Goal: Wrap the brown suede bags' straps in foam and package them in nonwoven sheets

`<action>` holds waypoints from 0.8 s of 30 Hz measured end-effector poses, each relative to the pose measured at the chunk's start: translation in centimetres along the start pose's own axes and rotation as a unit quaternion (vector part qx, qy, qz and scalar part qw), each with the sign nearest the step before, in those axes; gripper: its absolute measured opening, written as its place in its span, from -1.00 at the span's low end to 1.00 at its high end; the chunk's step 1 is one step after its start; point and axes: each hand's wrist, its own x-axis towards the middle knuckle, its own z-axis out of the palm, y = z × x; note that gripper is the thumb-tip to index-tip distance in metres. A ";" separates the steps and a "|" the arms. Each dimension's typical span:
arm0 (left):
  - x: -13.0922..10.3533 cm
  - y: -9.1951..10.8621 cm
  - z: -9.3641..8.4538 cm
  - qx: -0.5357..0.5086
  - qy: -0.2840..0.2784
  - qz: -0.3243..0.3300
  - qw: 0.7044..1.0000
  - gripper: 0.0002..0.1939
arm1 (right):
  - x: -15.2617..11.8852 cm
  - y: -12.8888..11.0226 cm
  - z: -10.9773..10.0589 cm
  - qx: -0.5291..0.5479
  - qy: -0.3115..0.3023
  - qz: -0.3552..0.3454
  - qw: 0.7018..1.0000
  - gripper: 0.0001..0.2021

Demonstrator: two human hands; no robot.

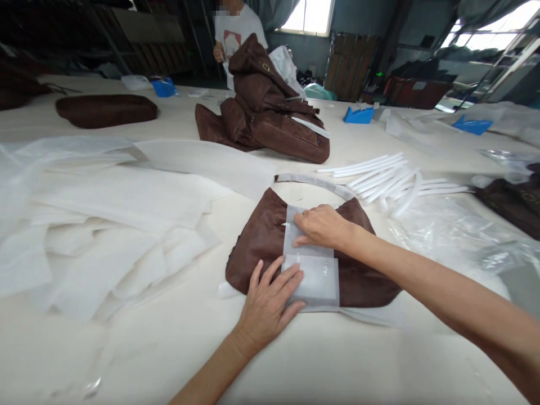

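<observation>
A brown handbag (257,247) lies flat on the table in front of me, its strap (316,181) wrapped in white and curving away at the top. Around its middle runs a band of thin white wrapping paper (314,284), with a small clear piece like tape near its right side. My left hand (270,298) rests with fingers spread on the lower left of the paper and the bag. Higher up, my right hand (323,226) presses on the paper with its fingers curled; whatever may be under them is hidden.
Loose white paper sheets (122,202) spread over the left. White foam tubes (383,177) and clear plastic bags (442,230) lie to the right. A pile of brown bags (274,118) stands behind, with blue tape dispensers (358,115) nearby. A person (238,28) stands across the table.
</observation>
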 end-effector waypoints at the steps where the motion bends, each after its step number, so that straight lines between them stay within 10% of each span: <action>1: 0.0 -0.1 0.0 0.009 -0.006 0.006 1.000 -0.53 | -0.9 -0.1 0.0 0.006 0.048 0.026 0.998 -0.63; 5: -0.1 -0.4 0.4 0.019 0.010 0.016 1.000 -0.54 | -4.7 -2.4 2.8 0.066 0.208 0.006 0.976 -0.59; 10: 0.0 -0.7 0.1 0.039 0.037 0.045 0.998 -0.63 | -5.4 -3.9 7.5 0.139 0.178 -0.012 0.974 -0.41; 19: -0.4 -1.5 -0.1 0.138 0.013 0.091 0.986 -0.51 | -6.6 -3.1 7.0 0.216 0.183 0.017 0.959 -0.44; 24: -0.8 -3.6 -3.2 0.062 0.018 0.051 0.997 -0.49 | -8.8 -0.8 6.7 0.312 0.252 0.113 0.909 -0.52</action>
